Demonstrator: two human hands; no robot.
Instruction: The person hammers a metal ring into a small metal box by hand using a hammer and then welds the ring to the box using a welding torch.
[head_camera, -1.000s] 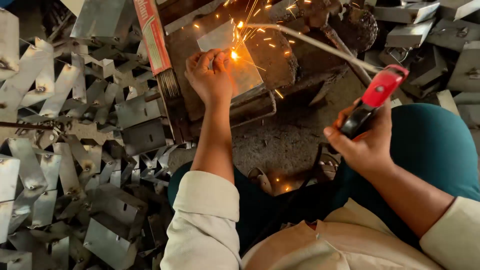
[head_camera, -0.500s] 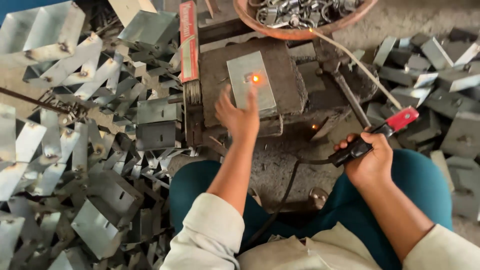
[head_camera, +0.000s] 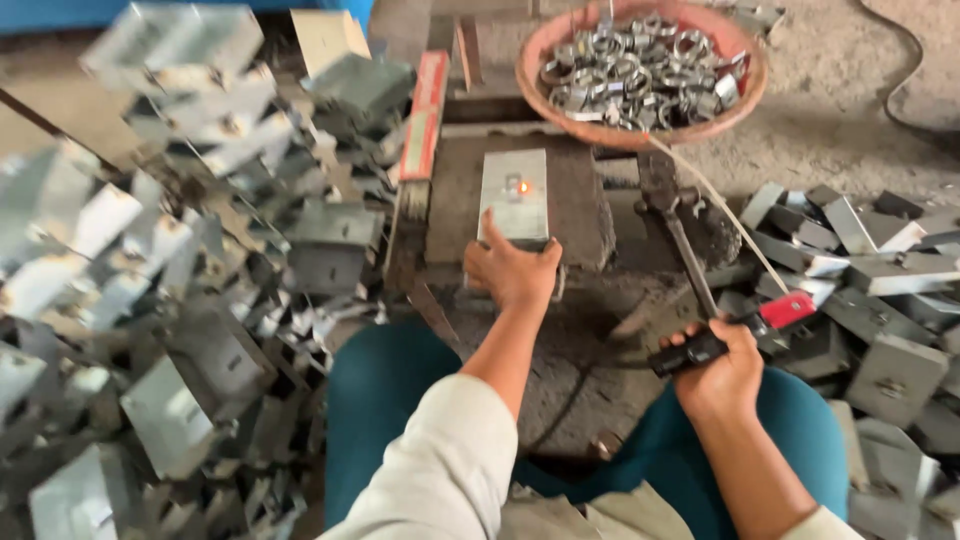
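Observation:
My left hand (head_camera: 512, 268) rests on the near end of a flat grey metal plate (head_camera: 514, 192) that lies on a dark steel block (head_camera: 580, 205). A small orange glowing spot (head_camera: 520, 186) shows on the plate. My right hand (head_camera: 722, 372) grips a black and red electrode holder (head_camera: 742, 326), held low to the right of the block. A thin welding rod (head_camera: 712, 205) runs from the holder up and left, its tip near the bowl.
A reddish bowl (head_camera: 560, 125) full of small metal rings stands behind the block. Heaps of grey bent metal plates (head_camera: 170, 300) lie at left, and more plates (head_camera: 880, 300) at right. A hammer (head_camera: 672, 225) leans beside the block. My teal trouser legs (head_camera: 385, 385) are below.
The sparks have stopped and only a glowing spot is left on the plate. My right hand has drawn the holder and rod away to the right. The view has tilted up to show the bowl.

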